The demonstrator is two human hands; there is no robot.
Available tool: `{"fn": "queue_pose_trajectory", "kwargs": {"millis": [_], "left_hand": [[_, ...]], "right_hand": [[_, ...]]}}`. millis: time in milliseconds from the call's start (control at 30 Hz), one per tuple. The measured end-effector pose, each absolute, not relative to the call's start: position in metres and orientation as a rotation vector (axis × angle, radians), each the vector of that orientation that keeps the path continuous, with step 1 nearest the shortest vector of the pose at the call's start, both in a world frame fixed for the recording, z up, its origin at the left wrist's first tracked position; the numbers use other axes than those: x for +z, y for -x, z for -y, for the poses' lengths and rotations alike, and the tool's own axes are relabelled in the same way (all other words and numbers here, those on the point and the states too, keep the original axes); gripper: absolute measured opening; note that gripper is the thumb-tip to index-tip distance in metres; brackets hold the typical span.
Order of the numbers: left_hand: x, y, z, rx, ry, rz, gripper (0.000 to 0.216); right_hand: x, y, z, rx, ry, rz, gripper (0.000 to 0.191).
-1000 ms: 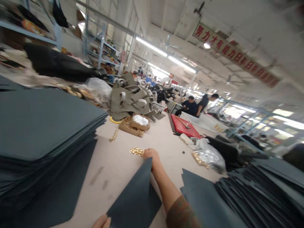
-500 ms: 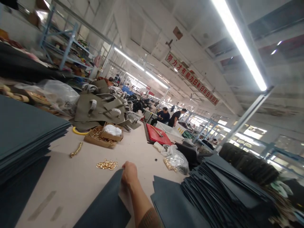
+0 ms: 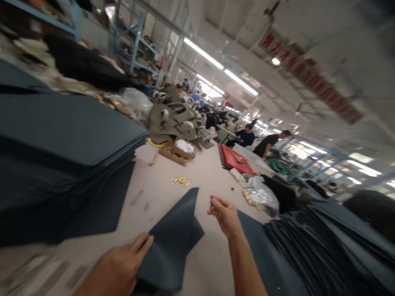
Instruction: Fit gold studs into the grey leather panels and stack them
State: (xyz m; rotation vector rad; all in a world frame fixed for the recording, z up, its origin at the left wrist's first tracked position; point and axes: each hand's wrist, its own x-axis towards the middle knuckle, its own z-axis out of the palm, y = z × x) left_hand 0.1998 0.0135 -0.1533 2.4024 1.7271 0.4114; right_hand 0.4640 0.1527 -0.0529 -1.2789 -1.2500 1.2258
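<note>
A dark blue-green leather-like panel (image 3: pixel 173 234) is bent and partly lifted over the pale tabletop. At its lower left edge my left hand (image 3: pixel 120 263) grips it, fingers on top; the thumb is hidden. My right hand (image 3: pixel 224 213) hovers just right of the panel, apart from it. Its fingers are curled and pinched together, and anything between them is too small to make out. Beyond the panel lies a small heap of gold-coloured metal pieces (image 3: pixel 181 180). An open cardboard box (image 3: pixel 174 154) of similar pieces sits farther back.
A tall stack of dark panels (image 3: pixel 68 127) stands at left, and fanned panels (image 3: pixel 296 246) lie at right. A plastic bag (image 3: pixel 263 195) with gold pieces is right of centre. Behind are a red board (image 3: pixel 236 159), olive bag parts (image 3: pixel 173 119) and two people.
My right hand has come off the panel's far corner, and my left hand has appeared gripping its near edge. The panel is now bent upward. The camera view has turned left.
</note>
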Motion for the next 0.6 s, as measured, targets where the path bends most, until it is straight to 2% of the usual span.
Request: {"fn": "queue_pose_trajectory", "kwargs": {"millis": [67, 200, 467, 600], "left_hand": [[-0.139, -0.201, -0.011, 0.263, -2.376, -1.697, 0.081], [-0.12, -0.202, -0.013, 0.256, -2.356, -1.661, 0.076], [-0.117, -0.197, -0.007, 0.369, -2.385, -1.594, 0.044], [-0.117, -0.196, -0.007, 0.371, -2.389, -1.595, 0.041]], "right_hand": [[-0.048, -0.446, -0.14, 1.309, 1.237, 1.353, 0.038], [-0.057, -0.4, -0.118, 1.35, 1.195, 1.763, 0.024], [-0.104, -0.356, -0.111, 1.627, 1.435, 1.948, 0.016], [-0.106, -0.356, -0.115, 1.629, 1.408, 2.118, 0.014]]}}
